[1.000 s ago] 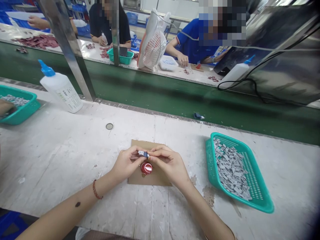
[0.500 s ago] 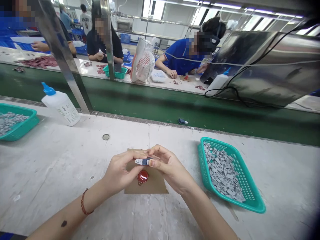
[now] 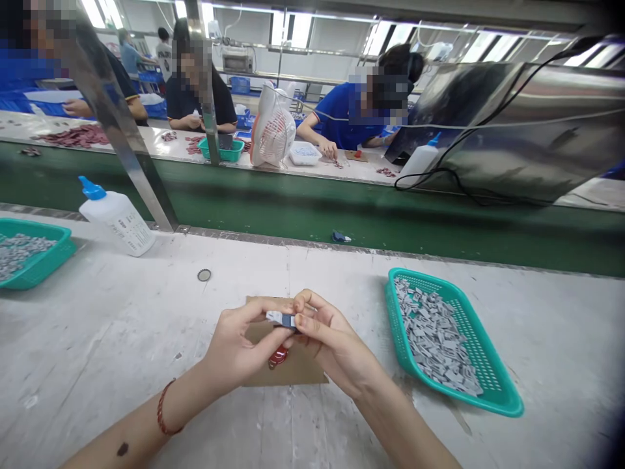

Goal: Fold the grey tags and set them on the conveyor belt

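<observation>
One small piece [image 3: 283,320] | light-grey end, dark-blue body | left grip [image 3: 239,348], right grip [image 3: 338,346]: both pinching it

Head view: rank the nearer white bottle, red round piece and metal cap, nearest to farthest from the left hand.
1. Red round piece: on the cardboard, partly hidden.
2. Metal cap: ahead, to the left.
3. Nearer white bottle: farther left.
</observation>
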Demonstrator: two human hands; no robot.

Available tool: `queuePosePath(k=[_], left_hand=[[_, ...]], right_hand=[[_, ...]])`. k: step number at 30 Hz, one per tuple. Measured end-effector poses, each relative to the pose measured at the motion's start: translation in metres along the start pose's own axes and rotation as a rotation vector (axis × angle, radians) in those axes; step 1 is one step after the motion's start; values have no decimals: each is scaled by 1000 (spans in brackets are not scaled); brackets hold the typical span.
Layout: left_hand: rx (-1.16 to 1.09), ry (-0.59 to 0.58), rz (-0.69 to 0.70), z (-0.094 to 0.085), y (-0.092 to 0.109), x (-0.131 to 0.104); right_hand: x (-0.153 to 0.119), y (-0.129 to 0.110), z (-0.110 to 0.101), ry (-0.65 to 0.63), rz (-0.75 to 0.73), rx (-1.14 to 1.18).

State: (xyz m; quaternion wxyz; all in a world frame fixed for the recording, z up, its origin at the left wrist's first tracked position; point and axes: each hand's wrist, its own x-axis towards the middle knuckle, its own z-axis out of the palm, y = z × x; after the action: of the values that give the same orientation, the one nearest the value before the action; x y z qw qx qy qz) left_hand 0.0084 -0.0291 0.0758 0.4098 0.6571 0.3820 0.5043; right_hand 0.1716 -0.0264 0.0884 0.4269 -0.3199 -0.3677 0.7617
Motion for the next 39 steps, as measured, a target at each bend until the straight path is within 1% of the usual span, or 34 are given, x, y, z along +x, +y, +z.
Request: queuePosePath(k=[2,4,8,13,15,17,19,21,22,23,24,25,27,28,30,32,35,39], left_hand=[[-67,-14,-160,4,5,5],[-137,-44,-246,8,8,10],[-162,-69,-231,15,6,16],[-191,-78,-276,26,0,18],[-221,-116,-278,29,-2,24],[-251,-131,-283,29,-7,35],[-290,-85,-351,23,-19,51],[-286,-4,-476,12,-38,72],[-245,28,-525,4,-49,83],[-143,56,-552,-5,-60,95],[24,101,-552,-14,-72,106],[112,137,-552,-24,-83,118],[256,190,-543,-42,-103,141],[333,217,-537,-50,-111,151],[504,255,-516,-63,-125,171],[663,261,-491,-71,-134,188],[833,211,-449,-79,-144,205],[970,141,-411,-83,-150,215]], right_hand=[[-1,-2,-2,16,9,10],[-3,-6,-4,17,20,7],[-7,-12,-9,44,23,2],[-7,-6,-10,126,-45,-10],[-7,-7,-13,158,-69,-72],[-8,-15,-22,206,-91,-224],[-14,-31,-41,307,-134,-488],[-24,-53,-71,508,-203,-819],[-30,-63,-88,646,-230,-989],[-36,-72,-107,801,-211,-1143],[-41,-80,-124,924,-134,-1276],[-45,-85,-141,995,-12,-1368],[-50,-89,-167,1021,86,-1397],[-50,-89,-177,1013,113,-1398],[-47,-85,-187,991,122,-1398],[-43,-80,-191,978,113,-1413],[-38,-76,-192,971,93,-1439],[-35,-73,-193,991,75,-1461]])
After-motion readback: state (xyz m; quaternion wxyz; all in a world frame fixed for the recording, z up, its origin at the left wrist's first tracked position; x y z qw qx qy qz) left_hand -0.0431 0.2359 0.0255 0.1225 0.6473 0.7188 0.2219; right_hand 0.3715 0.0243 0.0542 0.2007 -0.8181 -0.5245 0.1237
